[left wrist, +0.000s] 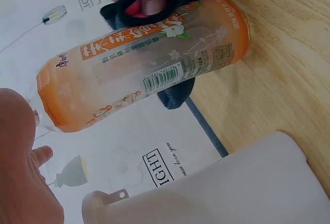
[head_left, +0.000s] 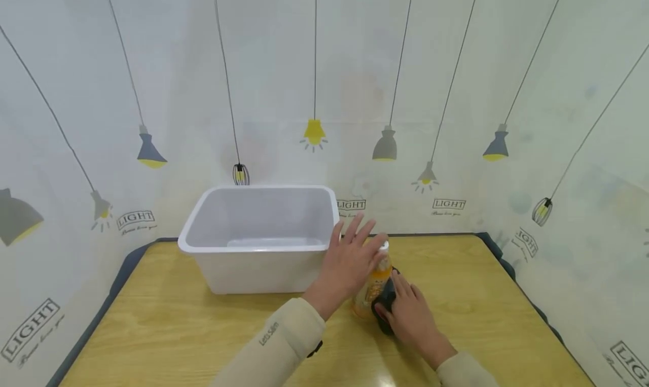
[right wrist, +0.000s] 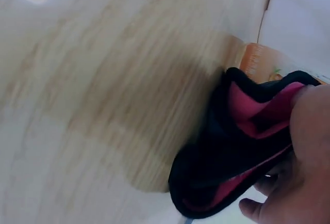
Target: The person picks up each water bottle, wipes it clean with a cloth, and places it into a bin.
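Observation:
A clear plastic drink bottle (left wrist: 149,69) with an orange and green printed label stands upright on the table, to the right of a white tub. My left hand (head_left: 350,263) is at the bottle's white cap (head_left: 385,245), its fingers spread and pointing away from me. In the left wrist view the palm is right at the bottle's neck. My right hand (head_left: 412,314) grips a black fabric piece (right wrist: 221,146) with a pink lining and holds it against the bottle's lower right side. In the left wrist view, part of the fabric (left wrist: 175,94) shows behind the bottle.
The white tub (head_left: 261,271) stands at the back left of the wood-grain table (head_left: 167,325), close to the bottle. Pale sheeting (head_left: 355,66) printed with hanging lamps encloses the table's back and sides. Dark edging (head_left: 109,302) runs along the table's left border.

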The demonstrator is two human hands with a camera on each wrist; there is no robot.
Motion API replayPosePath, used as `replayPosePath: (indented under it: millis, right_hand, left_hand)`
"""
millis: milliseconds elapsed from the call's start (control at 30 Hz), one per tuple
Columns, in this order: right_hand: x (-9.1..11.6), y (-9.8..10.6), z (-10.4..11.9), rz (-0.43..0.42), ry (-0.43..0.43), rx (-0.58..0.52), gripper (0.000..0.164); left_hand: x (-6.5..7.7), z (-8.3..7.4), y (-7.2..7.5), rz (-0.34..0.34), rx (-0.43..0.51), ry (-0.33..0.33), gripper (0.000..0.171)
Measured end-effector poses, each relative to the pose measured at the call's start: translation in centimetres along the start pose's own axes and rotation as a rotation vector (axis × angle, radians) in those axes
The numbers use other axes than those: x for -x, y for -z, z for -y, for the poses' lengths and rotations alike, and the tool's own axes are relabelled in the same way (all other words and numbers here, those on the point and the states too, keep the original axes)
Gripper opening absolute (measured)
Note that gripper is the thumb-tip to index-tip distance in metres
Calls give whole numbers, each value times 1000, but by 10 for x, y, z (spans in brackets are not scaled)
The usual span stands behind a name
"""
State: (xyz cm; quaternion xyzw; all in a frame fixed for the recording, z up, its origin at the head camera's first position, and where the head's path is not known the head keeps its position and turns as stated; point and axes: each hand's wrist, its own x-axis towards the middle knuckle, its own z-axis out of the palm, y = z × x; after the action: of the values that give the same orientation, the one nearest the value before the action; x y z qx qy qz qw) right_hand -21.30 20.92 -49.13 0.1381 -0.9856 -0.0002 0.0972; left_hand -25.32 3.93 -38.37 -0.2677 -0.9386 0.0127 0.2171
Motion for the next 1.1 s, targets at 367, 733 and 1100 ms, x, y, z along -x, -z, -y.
replayPosePath:
  millis: [367, 733, 1100]
  right_hand:
    - [5, -12, -2, 57, -5, 3, 45]
    - [1, 13, -11, -157, -54, -340, 55]
    - [-14, 70, -11, -321, 24, -439, 54]
  left_hand:
    - [1, -2, -1, -4, 15, 7, 41]
    - [2, -3, -1, 6, 20, 8, 41]
    - [1, -3, -4, -55, -1, 8, 38]
